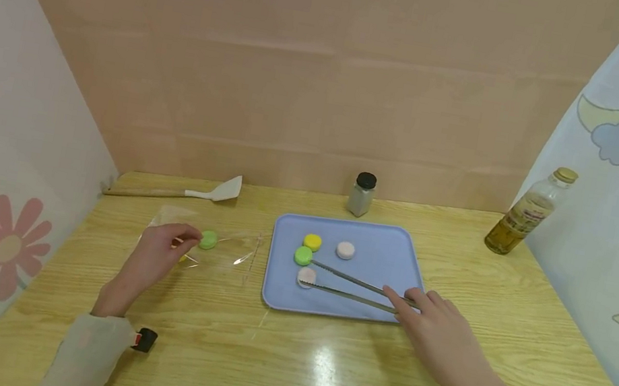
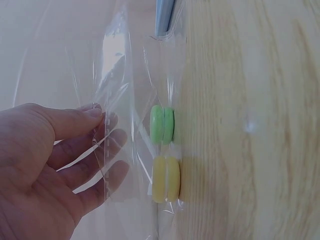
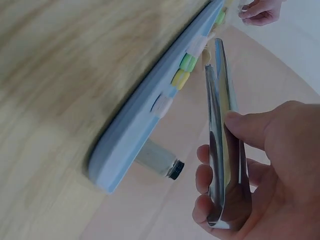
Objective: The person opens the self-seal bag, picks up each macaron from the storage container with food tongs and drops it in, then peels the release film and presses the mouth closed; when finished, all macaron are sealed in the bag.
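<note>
My left hand (image 1: 151,255) pinches the edge of a clear plastic bag (image 2: 120,50) between thumb and fingertips. Inside the bag lie a green macaron (image 2: 162,125) and a yellow macaron (image 2: 166,179), side by side. My right hand (image 1: 440,331) grips metal tongs (image 3: 216,130), whose arms stand apart with nothing between the tips. The tongs are held above a blue tray (image 1: 386,247). On it sit a yellow macaron (image 1: 312,242), a green macaron (image 1: 303,256) and two pale pink macarons, one alone (image 1: 345,250), the other partly behind a tong arm in the head view.
Behind the tray stands a small jar with a black lid (image 1: 361,196). A bottle of amber liquid (image 1: 522,218) is at the back right. A spatula with a wooden handle (image 1: 149,193) lies at the back left. Walls border the table (image 1: 267,370) on three sides.
</note>
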`<state>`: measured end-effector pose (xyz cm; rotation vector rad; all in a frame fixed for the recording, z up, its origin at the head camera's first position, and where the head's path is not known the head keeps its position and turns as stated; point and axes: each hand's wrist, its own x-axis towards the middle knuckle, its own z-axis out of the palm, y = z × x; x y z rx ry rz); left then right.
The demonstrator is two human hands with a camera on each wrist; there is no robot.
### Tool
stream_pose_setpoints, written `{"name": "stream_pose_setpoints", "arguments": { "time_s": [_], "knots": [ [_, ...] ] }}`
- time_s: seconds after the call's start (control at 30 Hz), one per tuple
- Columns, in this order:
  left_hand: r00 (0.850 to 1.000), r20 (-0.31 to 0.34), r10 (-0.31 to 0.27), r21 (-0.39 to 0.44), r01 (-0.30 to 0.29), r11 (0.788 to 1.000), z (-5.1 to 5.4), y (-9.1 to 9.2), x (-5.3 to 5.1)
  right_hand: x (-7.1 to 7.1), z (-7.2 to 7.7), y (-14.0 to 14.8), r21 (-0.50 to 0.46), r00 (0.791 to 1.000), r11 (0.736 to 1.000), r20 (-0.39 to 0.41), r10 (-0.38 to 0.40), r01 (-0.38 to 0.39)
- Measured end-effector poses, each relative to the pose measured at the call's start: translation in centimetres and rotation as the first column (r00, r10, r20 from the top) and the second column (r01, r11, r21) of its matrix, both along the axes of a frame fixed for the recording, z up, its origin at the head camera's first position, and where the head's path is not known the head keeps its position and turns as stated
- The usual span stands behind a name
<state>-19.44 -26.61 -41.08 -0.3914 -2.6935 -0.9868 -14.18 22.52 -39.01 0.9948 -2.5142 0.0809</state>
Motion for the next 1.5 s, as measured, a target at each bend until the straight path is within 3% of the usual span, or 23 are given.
{"name": "stream_pose_setpoints", "arguments": {
  "time_s": [0.27, 0.53, 0.87, 1.2, 1.5],
  "knots": [
    [1.0, 0.009, 0.005, 0.001, -0.005, 1.0, 0.1, -0.1, 0.1, 0.7, -0.8, 1.5, -0.002, 0.999, 1.0, 0.025, -0.026, 0.026],
    [1.0, -0.005, 0.0, -0.002, 0.0, 1.0, -0.2, -0.2, 0.2, 0.5, -1.3, 1.0, 0.041, 0.998, 0.999, 0.054, -0.025, 0.023],
    [1.0, -0.007, 0.001, 0.007, -0.001, 1.0, -0.1, -0.1, 0.1, -0.2, -2.0, -0.2, 0.019, 0.997, 1.0, 0.074, -0.003, 0.002],
    [1.0, -0.004, 0.003, 0.003, -0.003, 1.0, 0.0, -0.1, 0.1, -0.7, -2.5, -0.7, -0.035, 0.998, 0.999, 0.046, 0.04, -0.038],
    [1.0, -0.001, -0.004, -0.001, 0.004, 1.0, 0.1, -0.1, 0.0, -0.7, -2.3, -0.9, 0.007, 0.999, 0.999, 0.023, 0.033, -0.033]
  ]
}}
